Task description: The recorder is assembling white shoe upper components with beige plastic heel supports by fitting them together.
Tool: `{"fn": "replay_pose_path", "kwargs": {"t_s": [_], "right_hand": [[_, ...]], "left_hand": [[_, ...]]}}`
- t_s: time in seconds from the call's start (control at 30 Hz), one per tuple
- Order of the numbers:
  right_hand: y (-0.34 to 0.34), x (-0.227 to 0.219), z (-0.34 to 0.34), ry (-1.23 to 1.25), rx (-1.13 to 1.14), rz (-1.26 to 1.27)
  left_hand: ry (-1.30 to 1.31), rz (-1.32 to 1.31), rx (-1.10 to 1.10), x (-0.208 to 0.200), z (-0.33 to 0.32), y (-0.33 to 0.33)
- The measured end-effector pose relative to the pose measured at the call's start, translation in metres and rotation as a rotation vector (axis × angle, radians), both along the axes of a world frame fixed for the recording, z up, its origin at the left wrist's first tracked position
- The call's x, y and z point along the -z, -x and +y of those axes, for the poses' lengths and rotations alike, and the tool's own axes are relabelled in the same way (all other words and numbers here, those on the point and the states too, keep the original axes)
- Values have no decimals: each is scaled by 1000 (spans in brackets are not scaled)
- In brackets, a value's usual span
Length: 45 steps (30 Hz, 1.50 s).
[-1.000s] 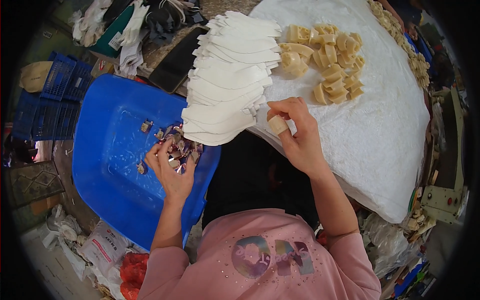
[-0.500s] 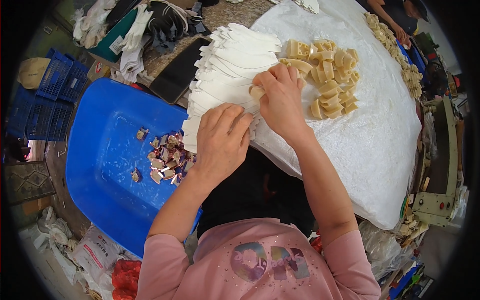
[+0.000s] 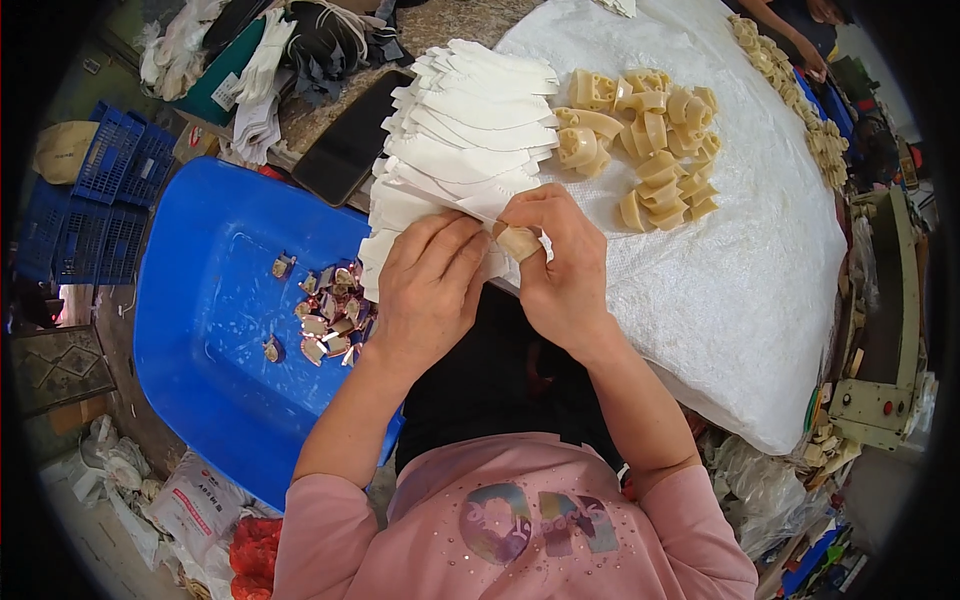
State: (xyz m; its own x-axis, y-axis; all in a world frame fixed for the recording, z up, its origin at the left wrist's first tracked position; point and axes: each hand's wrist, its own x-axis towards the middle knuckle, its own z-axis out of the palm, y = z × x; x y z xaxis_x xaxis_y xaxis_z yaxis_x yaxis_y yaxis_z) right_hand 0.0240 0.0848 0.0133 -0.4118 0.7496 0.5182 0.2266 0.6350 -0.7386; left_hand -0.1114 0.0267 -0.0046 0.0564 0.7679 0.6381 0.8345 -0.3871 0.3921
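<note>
Overlapping white cut pieces (image 3: 470,125), thin with jagged ends, lie fanned in a column on the table. My right hand (image 3: 568,270) is closed around a curved beige piece (image 3: 519,243) just off the table's front edge. Beside it, my left hand (image 3: 428,285) rests at the near end of the white column, fingers bent together. One white piece stands slightly raised between the two hands, and the left fingers appear to pinch it; their tips are partly hidden. More curved beige pieces (image 3: 665,195) sit in a loose group to the right of the column.
At left stands a blue tub (image 3: 185,330) holding small shiny purple and beige pieces (image 3: 330,320). A dark flat phone-like slab (image 3: 345,140) lies beyond it. White sheeting (image 3: 740,290) covers the table. Another person's arm (image 3: 790,35) shows at the far right.
My right hand has drawn back toward me from the beige group, bringing a beige piece close to my left hand. A white piece is now lifted between them.
</note>
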Motion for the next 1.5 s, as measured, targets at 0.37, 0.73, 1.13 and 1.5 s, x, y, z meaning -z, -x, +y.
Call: {"fn": "replay_pose_path", "kwargs": {"t_s": [0.37,0.73,1.13,1.5], "right_hand": [[3,-9,31,9,103,-264],[15,-24,38,-34,-70,-363],[-35,-41,35,361,-88,420],[-106,-14,-14,338,-171,21]], "left_hand": [[6,-54,-32,1,-2,-2],[33,-27,38,1,-3,3],[103,-60,60,-9,-4,5],[444,-782,374,-13,-16,-57]]}}
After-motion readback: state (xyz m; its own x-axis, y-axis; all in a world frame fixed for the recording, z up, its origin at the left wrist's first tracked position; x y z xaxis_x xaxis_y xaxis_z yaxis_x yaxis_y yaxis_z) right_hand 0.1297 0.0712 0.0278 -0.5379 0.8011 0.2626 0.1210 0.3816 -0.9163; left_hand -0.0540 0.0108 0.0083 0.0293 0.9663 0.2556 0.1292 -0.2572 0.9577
